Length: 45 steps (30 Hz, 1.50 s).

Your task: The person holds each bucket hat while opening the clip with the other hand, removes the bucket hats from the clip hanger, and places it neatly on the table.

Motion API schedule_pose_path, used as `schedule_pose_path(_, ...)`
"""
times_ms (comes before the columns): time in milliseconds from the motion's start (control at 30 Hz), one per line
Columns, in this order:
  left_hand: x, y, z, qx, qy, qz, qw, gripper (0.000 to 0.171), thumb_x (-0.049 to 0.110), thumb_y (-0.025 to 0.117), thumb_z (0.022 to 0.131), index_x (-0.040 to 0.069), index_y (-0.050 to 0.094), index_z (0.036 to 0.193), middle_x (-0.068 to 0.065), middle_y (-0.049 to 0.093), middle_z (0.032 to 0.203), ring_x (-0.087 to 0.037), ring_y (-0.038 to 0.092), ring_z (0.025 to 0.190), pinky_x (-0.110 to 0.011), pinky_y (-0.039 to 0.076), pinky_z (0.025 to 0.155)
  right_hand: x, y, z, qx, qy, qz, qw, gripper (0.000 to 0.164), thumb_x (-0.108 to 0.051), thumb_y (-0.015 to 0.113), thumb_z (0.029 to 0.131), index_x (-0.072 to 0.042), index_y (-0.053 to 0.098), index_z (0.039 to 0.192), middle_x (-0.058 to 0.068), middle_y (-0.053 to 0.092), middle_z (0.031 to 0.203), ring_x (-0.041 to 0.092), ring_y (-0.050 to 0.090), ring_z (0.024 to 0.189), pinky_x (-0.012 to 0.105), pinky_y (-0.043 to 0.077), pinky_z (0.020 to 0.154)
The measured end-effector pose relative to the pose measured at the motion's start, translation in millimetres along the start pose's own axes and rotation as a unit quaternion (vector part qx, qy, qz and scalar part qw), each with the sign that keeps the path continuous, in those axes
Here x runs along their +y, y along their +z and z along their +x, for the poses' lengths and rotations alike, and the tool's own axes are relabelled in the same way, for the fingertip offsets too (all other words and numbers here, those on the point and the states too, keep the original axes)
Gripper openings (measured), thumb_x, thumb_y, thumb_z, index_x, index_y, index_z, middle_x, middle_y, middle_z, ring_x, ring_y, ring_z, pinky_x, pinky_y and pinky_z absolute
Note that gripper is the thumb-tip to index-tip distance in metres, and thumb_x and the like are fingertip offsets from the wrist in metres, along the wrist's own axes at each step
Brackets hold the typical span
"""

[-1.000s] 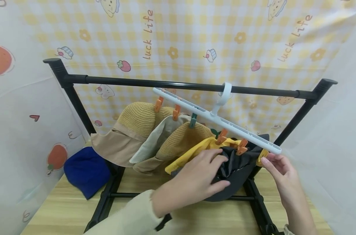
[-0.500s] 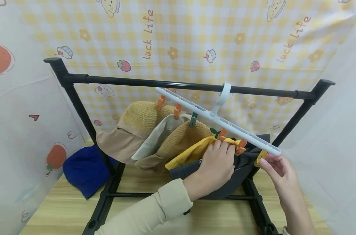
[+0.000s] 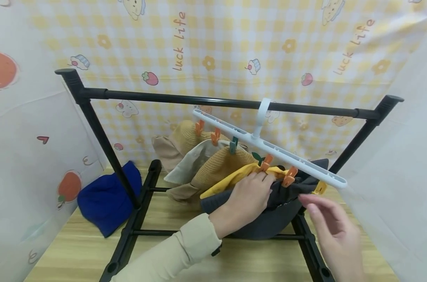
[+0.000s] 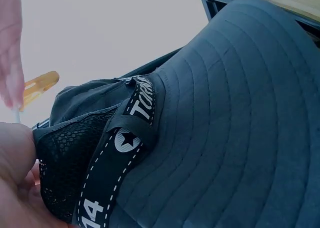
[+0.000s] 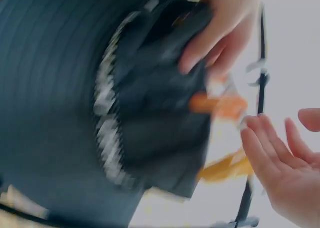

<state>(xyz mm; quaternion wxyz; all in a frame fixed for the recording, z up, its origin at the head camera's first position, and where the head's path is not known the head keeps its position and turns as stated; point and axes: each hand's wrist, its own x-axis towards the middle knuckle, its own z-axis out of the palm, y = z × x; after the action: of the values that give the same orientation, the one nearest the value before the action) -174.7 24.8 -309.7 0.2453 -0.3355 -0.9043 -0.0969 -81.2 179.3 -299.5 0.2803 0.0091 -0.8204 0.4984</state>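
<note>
A dark grey bucket hat (image 3: 266,229), with a lettered black band (image 4: 117,153) and mesh crown, hangs from the right part of a pale blue clip hanger (image 3: 298,159). My left hand (image 3: 246,197) pinches its crown, beside an orange clip (image 3: 290,176). Relaxed fingers and thumb spread apart, my right hand (image 3: 335,231) hovers at the hat's right side, just below a yellow clip (image 3: 320,187). That clip overlaps the hat's edge in the right wrist view, which is blurred. A yellow hat (image 3: 231,180) hangs directly left of the grey one.
Straw-and-beige hats (image 3: 215,170) and a pale grey-green hat (image 3: 192,162) hang further left. The hanger hooks over a black rack's bar (image 3: 185,100), its right end tilted down. A blue hat (image 3: 105,199) lies on the wooden table (image 3: 69,250), outside the rack's left leg.
My right hand has let go of the yellow clip and dropped slightly. My left hand has moved up to grip the grey hat's crown. The hanger has turned, and its leftmost hats have shifted right.
</note>
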Motion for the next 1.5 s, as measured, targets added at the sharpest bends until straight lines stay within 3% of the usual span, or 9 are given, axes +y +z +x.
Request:
schedule_pose_path(133,-0.3,-2.1,-2.6,-0.003,-0.008,-0.018,0.9998,0.025,0.026,0.062,0.09,0.015,0.059,0.111,0.003,0.064,0.099,-0.009,0.059,0.081,-0.018,0.049,0.068,-9,11,2,-0.085,-0.055,-0.022,0.995,0.046,-0.006,0.052,0.094,-0.009,0.042,0.139,0.009,0.046,0.14,0.005,0.047,0.124,0.004,0.037,0.091)
schedule_pose_path(300,-2.6,-4.9,-6.1,-0.012,-0.008,-0.036,0.9992,0.027,0.023,0.062,0.09,0.017,0.059,0.117,0.004,0.065,0.104,-0.009,0.061,0.085,-0.018,0.051,0.067,-7,22,15,-0.114,-0.055,-0.07,0.989,0.057,-0.017,0.05,0.097,-0.006,0.025,0.147,0.016,0.026,0.151,0.029,0.031,0.136,-0.001,0.025,0.093)
schedule_pose_path(433,-7.1,-8.1,-8.9,-0.016,-0.009,-0.036,0.9992,0.029,0.021,0.062,0.09,0.019,0.059,0.119,0.004,0.065,0.106,-0.01,0.062,0.088,-0.019,0.051,0.068,-5,31,26,-0.098,-0.052,-0.085,0.99,0.053,-0.022,0.05,0.097,-0.001,0.033,0.143,0.019,0.038,0.143,0.034,0.036,0.132,0.017,0.032,0.105)
schedule_pose_path(533,-13.2,-10.5,-12.0,-0.018,-0.017,-0.03,0.9993,0.027,0.02,0.062,0.09,0.02,0.06,0.116,0.004,0.065,0.104,-0.01,0.062,0.087,-0.021,0.051,0.065,-4,38,32,-0.072,-0.056,-0.08,0.993,0.046,-0.022,0.052,0.096,0.0,0.043,0.135,0.017,0.051,0.128,0.03,0.047,0.121,0.028,0.035,0.103)
schedule_pose_path(700,-26.2,-16.5,-18.9,-0.025,-0.032,-0.025,0.9989,0.023,0.02,0.062,0.09,0.021,0.062,0.112,0.005,0.065,0.097,-0.01,0.061,0.083,-0.022,0.049,0.06,0,52,40,-0.049,-0.064,-0.081,0.993,0.037,-0.023,0.059,0.092,-0.001,0.056,0.121,0.013,0.062,0.11,0.023,0.056,0.106,0.017,0.036,0.089)
schedule_pose_path(1000,-33.8,-25.9,-22.7,-0.062,-0.049,-0.012,0.9968,0.021,0.023,0.06,0.091,0.019,0.062,0.111,0.004,0.065,0.094,-0.01,0.06,0.082,-0.024,0.049,0.063,1,67,46,-0.031,-0.061,-0.098,0.993,0.031,-0.027,0.064,0.088,-0.002,0.063,0.107,0.012,0.065,0.101,0.023,0.06,0.094,0.023,0.042,0.076)
schedule_pose_path(1167,-25.2,-25.2,-21.1,-0.03,-0.055,0.001,0.9981,0.026,0.031,0.06,0.091,0.013,0.06,0.11,0.003,0.065,0.096,-0.012,0.059,0.08,-0.023,0.05,0.068,-1,65,48,-0.033,-0.06,-0.102,0.992,0.035,-0.029,0.063,0.089,-0.001,0.061,0.11,0.014,0.068,0.101,0.026,0.061,0.099,0.03,0.044,0.083)
schedule_pose_path(1300,-22.3,-18.9,-19.6,0.02,-0.053,-0.006,0.9984,0.022,0.03,0.059,0.091,0.014,0.062,0.106,0.004,0.066,0.092,-0.01,0.059,0.076,-0.02,0.049,0.064,1,66,49,-0.033,-0.065,-0.093,0.993,0.032,-0.027,0.062,0.09,0.0,0.06,0.107,0.012,0.068,0.096,0.02,0.06,0.093,0.014,0.039,0.077)
schedule_pose_path(1500,-26.4,-12.1,-19.8,0.053,-0.038,-0.019,0.9977,0.015,0.024,0.059,0.092,0.014,0.067,0.1,0.004,0.068,0.088,-0.008,0.06,0.07,-0.018,0.049,0.06,4,68,50,-0.069,-0.039,-0.084,0.993,0.034,-0.03,0.053,0.095,0.0,0.056,0.112,0.013,0.064,0.099,0.017,0.053,0.088,0.014,0.039,0.073)
